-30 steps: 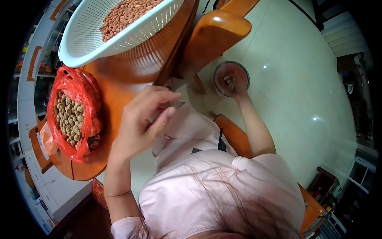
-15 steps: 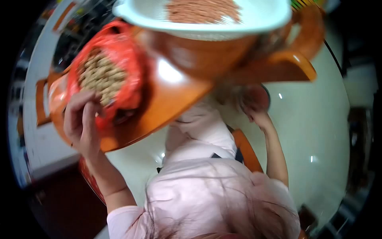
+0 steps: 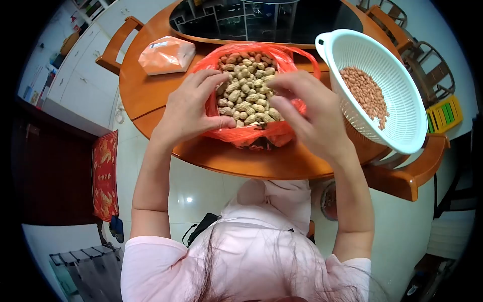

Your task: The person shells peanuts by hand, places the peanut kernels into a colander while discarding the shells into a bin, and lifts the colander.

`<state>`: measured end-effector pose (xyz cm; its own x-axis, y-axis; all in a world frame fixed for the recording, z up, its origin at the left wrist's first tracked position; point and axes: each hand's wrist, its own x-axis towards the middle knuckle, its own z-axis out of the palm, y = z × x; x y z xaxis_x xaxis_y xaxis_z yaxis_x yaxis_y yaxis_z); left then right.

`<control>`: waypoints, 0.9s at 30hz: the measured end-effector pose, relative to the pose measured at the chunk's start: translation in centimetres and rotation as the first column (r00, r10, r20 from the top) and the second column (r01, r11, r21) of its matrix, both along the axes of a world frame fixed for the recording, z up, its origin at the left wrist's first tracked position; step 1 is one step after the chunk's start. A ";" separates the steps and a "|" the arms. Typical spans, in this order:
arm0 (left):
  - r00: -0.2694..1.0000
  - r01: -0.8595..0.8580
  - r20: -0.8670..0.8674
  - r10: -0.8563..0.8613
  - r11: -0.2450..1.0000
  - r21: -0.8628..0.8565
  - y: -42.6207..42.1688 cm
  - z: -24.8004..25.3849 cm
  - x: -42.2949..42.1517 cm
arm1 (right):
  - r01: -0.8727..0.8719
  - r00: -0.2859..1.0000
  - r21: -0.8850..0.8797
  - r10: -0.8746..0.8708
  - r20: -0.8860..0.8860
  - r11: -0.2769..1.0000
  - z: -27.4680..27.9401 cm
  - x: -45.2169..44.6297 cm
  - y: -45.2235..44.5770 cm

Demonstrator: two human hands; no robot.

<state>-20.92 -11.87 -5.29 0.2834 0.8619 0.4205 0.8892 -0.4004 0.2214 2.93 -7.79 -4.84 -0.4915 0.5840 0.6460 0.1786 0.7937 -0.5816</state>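
A red plastic bag (image 3: 229, 134) full of unshelled peanuts (image 3: 246, 93) stands open on the round wooden table. At its left side is my left hand (image 3: 188, 108), thumb and fingers spread over the rim and the outermost peanuts. My right hand (image 3: 314, 113) hovers at the bag's right side, slightly blurred, with the thumb apart from the bent fingers. I see nothing held in either hand. To the right, a white colander (image 3: 402, 95) holds shelled reddish peanut kernels (image 3: 365, 90).
An orange-and-white packet (image 3: 167, 55) lies on the table (image 3: 151, 95) at the left. Behind the bag is a dark glass turntable (image 3: 266, 20). Wooden chairs (image 3: 420, 168) surround the table. Below my right forearm, a round container (image 3: 329, 201) is partly visible on the floor.
My right hand has come up from the round container near the floor to the bag. My left hand has shifted along the bag's left side. The view has swung and steadied.
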 end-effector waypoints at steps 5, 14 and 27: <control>0.998 -0.043 -0.039 0.041 0.998 -0.043 -0.6 -0.7 -1.3 | -0.069 0.925 0.137 0.012 0.380 0.988 -2.0 -3.8 3.8; 0.974 0.011 0.221 -0.042 0.990 0.143 2.3 -3.4 1.3 | 0.106 0.858 0.113 -0.148 0.492 0.988 -1.2 -1.7 6.0; 0.995 -0.031 0.094 0.035 0.998 -0.050 0.8 1.1 0.4 | 0.218 0.916 0.190 -0.268 0.299 0.957 -1.6 -1.3 6.1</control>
